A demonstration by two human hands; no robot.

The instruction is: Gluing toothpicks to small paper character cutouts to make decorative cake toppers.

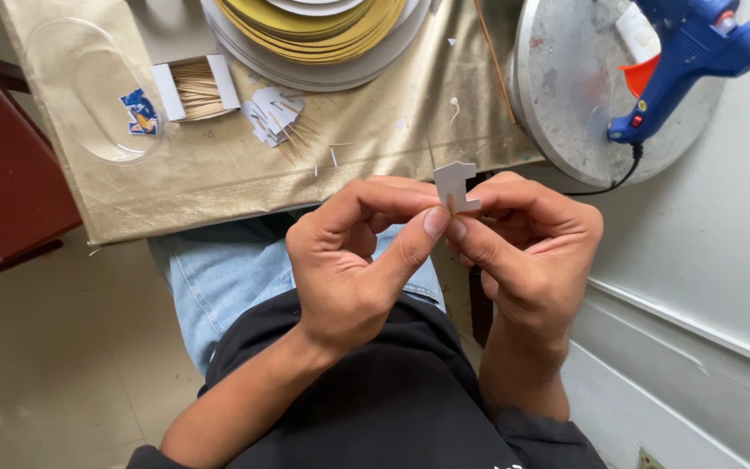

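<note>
Pale wall (713, 260), perhaps tiled floor (54, 365)

— What colour is the card cutout (455, 184) between the fingers?
— White, plain, no print on this side.
— And the glue gun (696, 61)?
— Blue, with an orange trigger and a black cord.
— The cloth (219, 165) on the table?
— Shiny gold. The round boards (323, 35) stacked on it are gold and silver-grey.
— The box of toothpicks (194, 87)?
— White box, pale tan sticks.
— Clothes?
— Light blue jeans (219, 278), black shirt (375, 399).
</note>
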